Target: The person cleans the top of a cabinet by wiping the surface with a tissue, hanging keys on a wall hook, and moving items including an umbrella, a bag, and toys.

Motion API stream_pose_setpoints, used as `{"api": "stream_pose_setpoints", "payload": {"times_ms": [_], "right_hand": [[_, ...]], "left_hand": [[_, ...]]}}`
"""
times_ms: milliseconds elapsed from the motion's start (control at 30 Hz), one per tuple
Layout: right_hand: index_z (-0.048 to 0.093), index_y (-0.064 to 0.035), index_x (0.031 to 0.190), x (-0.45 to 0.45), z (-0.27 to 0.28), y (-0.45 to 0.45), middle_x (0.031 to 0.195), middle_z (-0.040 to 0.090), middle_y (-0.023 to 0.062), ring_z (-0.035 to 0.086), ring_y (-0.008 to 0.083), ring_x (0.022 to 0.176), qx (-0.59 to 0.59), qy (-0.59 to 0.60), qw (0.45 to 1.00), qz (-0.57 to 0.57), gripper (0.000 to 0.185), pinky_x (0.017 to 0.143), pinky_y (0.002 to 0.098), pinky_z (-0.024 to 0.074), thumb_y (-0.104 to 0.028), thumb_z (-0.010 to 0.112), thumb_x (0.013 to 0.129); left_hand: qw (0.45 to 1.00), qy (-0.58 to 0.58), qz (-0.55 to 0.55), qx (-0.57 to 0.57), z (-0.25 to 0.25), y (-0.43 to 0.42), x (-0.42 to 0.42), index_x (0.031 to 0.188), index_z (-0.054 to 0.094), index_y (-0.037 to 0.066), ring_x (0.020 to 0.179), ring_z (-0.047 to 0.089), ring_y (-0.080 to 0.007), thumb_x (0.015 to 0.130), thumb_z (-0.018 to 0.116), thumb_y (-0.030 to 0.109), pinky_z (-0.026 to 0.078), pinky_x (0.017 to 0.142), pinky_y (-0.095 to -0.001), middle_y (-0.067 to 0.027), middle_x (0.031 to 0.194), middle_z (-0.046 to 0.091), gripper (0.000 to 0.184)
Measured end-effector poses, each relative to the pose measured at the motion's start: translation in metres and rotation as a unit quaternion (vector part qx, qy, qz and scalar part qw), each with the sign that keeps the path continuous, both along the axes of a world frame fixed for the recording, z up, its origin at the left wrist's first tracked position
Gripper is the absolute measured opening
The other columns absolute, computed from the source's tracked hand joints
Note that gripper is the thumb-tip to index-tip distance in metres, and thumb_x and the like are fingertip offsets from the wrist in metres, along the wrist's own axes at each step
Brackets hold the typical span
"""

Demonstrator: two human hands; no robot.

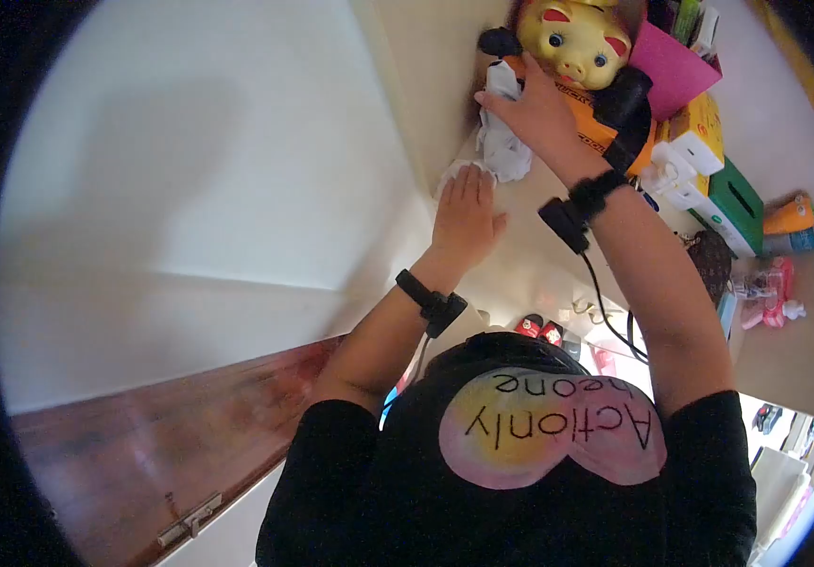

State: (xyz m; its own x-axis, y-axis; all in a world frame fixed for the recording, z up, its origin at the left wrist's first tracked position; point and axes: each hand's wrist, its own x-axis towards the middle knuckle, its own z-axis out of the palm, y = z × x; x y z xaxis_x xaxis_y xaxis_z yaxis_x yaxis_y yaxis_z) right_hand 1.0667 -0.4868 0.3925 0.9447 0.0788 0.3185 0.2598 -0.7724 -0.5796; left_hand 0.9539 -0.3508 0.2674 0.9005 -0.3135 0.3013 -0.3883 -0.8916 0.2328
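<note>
My left hand (464, 217) lies palm down on the pale surface beside the wall. Its fingers are together and press a crumpled white tissue (448, 180) against that surface. Further up, my right hand (541, 109) has its thumb and a finger spread apart. A crumpled white piece (503, 151), thin plastic or tissue, lies under and beside that thumb. The hand touches an orange and black item with lettering (582, 118), and its other fingertips are hidden. Just beyond stands a golden pig figure (572, 42). Both wrists wear black straps with small boxes.
Right of my right arm are a pink container (672, 66), a yellow box (695, 132), a green and white box (733, 203) and small bottles. A white wall (208, 161) bounds the left. A black cable (606, 293) hangs from my right wrist.
</note>
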Motion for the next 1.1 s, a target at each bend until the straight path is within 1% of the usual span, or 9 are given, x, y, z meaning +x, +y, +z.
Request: {"api": "stream_pose_setpoints", "payload": {"times_ms": [133,200,333,433,533,633,833,933,1100], "right_hand": [[0.054,-0.0038,0.135,0.007,-0.003,-0.006,0.118,0.065,0.0247,0.063,0.0366,0.112,-0.064,0.026,0.997,0.036,0.079,0.097,0.0435,0.049,-0.059,0.068,0.081],[0.063,-0.0042,0.119,-0.03,0.004,-0.022,0.11,0.068,0.0194,0.067,0.0314,0.104,-0.081,0.057,0.995,-0.014,0.057,0.092,0.0396,0.0513,-0.047,0.073,0.082],[0.064,-0.0041,0.101,-0.092,-0.024,-0.1,0.099,0.067,0.0092,0.064,0.0207,0.099,0.118,-0.114,0.981,0.102,0.023,0.092,0.0334,0.0487,-0.006,0.074,0.081],[0.061,-0.0024,0.1,-0.163,0.011,-0.155,0.103,0.064,0.0112,0.059,0.0235,0.101,0.12,-0.136,0.98,0.08,0.015,0.097,0.0372,0.0439,0.0,0.064,0.085],[0.063,-0.0023,0.098,-0.208,0.014,-0.2,0.101,0.065,0.0104,0.061,0.0231,0.098,0.123,-0.119,0.984,0.039,0.014,0.094,0.0349,0.0455,0.001,0.064,0.085],[0.062,-0.0014,0.097,-0.24,0.003,-0.22,0.101,0.065,0.011,0.061,0.0224,0.097,0.149,-0.1,0.984,-0.013,0.012,0.094,0.0346,0.0454,0.002,0.062,0.086],[0.06,-0.0006,0.094,-0.298,-0.009,-0.257,0.1,0.064,0.0136,0.061,0.024,0.095,0.164,-0.085,0.982,-0.037,0.008,0.093,0.0359,0.0456,-0.001,0.061,0.086],[0.06,-0.0009,0.096,-0.327,-0.014,-0.278,0.1,0.064,0.0141,0.06,0.0243,0.097,0.151,-0.068,0.982,-0.088,0.01,0.093,0.0375,0.0456,-0.005,0.062,0.088],[0.061,-0.0001,0.102,-0.372,-0.03,-0.3,0.102,0.064,0.011,0.06,0.023,0.098,0.169,-0.044,0.963,-0.204,0.014,0.094,0.0363,0.0445,-0.008,0.061,0.091]], "left_hand": [[1.0,-0.006,-0.011,0.007,0.009,0.005,-0.012,0.141,0.045,0.001,0.132,0.043,-0.0442,0.086,0.066,0.036,0.032,0.112,-0.0528,-0.0307,0.139,0.046,0.068],[1.0,-0.017,-0.02,0.002,0.003,0.005,-0.017,0.141,0.048,0.007,0.134,0.041,-0.0434,0.088,0.064,0.036,0.032,0.112,-0.0522,-0.0307,0.141,0.044,0.062],[0.999,-0.047,0.021,-0.005,-0.001,-0.003,-0.024,0.138,0.052,0.008,0.136,0.039,-0.0424,0.088,0.064,0.04,0.03,0.113,-0.0522,-0.0293,0.144,0.043,0.06],[0.998,-0.025,0.063,0.019,-0.001,-0.014,-0.018,0.14,0.049,0.0,0.14,0.036,-0.041,0.091,0.057,0.046,0.025,0.116,-0.0525,-0.0281,0.148,0.039,0.067],[0.992,-0.023,0.109,0.059,-0.004,-0.024,0.016,0.141,0.048,0.0,0.14,0.035,-0.0416,0.092,0.053,0.052,0.025,0.117,-0.0515,-0.0287,0.15,0.037,0.071],[0.983,0.095,0.135,-0.08,0.015,-0.04,0.067,0.145,0.045,0.001,0.144,0.03,-0.0382,0.094,0.046,0.057,0.022,0.119,-0.0486,-0.0266,0.153,0.034,0.075],[0.982,0.112,0.146,0.036,0.015,-0.049,0.1,0.15,0.036,0.003,0.15,0.021,-0.0299,0.097,0.035,0.061,0.017,0.121,-0.0443,-0.0203,0.16,0.026,0.079],[0.988,0.099,0.107,0.041,0.013,-0.043,0.095,0.151,0.036,0.003,0.15,0.021,-0.0303,0.096,0.035,0.063,0.017,0.121,-0.0445,-0.0194,0.161,0.024,0.081],[0.957,0.098,0.252,0.099,0.015,-0.063,0.036,0.147,0.041,0.0,0.147,0.021,-0.0425,0.088,0.041,0.074,0.02,0.116,-0.0572,-0.0284,0.157,0.026,0.095]]}}
